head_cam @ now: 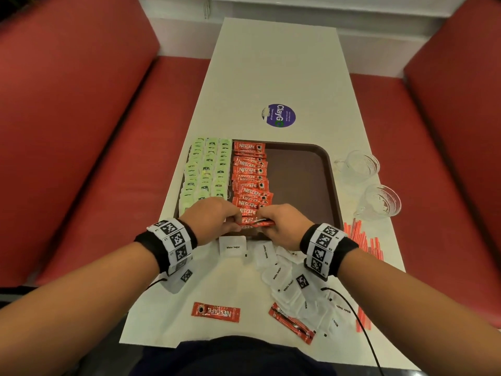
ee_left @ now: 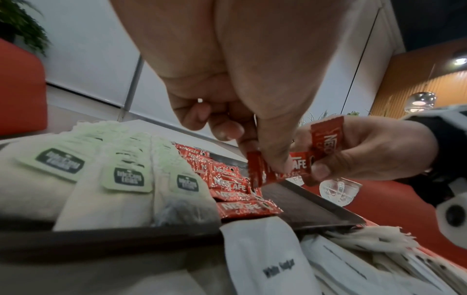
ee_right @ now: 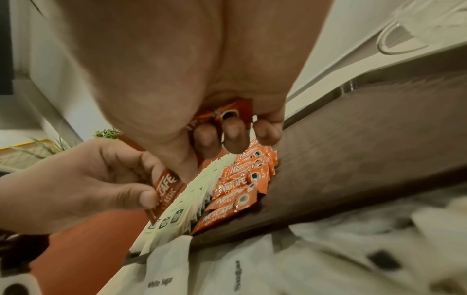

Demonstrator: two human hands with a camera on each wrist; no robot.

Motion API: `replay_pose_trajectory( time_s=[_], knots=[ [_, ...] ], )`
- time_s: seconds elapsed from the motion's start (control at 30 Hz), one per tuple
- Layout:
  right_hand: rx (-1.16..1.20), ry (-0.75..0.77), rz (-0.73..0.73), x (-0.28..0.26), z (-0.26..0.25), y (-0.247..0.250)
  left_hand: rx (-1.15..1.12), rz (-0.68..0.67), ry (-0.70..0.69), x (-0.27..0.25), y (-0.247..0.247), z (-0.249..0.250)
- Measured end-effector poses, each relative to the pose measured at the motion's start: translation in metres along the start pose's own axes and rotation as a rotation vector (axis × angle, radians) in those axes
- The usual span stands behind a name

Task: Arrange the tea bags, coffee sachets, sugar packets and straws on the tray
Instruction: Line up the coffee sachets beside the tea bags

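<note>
A brown tray holds three columns of green-tagged tea bags and one column of red coffee sachets. Over the tray's near edge, my left hand and right hand both pinch a red coffee sachet between them. In the left wrist view my left thumb and fingers pinch its left end, and the right hand also holds a second sachet. White sugar packets and red straws lie on the table near the tray.
Two loose coffee sachets lie near the table's front edge. Two glass cups stand right of the tray. The tray's right half is bare. Red benches flank the white table.
</note>
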State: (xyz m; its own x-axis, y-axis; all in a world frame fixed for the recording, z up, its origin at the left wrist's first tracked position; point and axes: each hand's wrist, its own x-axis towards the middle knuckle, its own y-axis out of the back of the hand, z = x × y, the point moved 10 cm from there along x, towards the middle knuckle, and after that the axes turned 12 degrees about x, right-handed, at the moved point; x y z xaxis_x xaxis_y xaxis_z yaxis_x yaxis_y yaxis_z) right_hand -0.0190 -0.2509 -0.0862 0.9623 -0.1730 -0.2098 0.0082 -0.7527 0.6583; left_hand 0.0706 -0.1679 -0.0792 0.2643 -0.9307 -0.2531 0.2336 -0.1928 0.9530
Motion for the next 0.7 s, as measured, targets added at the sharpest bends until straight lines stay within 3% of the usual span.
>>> replay_pose_trajectory(
  time_s=[0.17,0.37,0.53,0.7],
  knots=[
    [-0.075,-0.111,0.042,0.005,0.022,0.017,-0.029,0.036,0.075,0.014,0.0,-0.01],
    [-0.131,-0.361,0.057,0.01,0.062,0.026,0.159,-0.104,0.062,0.031,-0.025,-0.005],
    [-0.15,-0.388,-0.016,0.021,0.068,0.018,0.252,-0.031,0.077,0.041,-0.017,0.001],
    [-0.155,-0.379,-0.047,0.032,0.066,0.013,0.276,-0.073,0.045,0.044,-0.021,0.006]
  ],
)
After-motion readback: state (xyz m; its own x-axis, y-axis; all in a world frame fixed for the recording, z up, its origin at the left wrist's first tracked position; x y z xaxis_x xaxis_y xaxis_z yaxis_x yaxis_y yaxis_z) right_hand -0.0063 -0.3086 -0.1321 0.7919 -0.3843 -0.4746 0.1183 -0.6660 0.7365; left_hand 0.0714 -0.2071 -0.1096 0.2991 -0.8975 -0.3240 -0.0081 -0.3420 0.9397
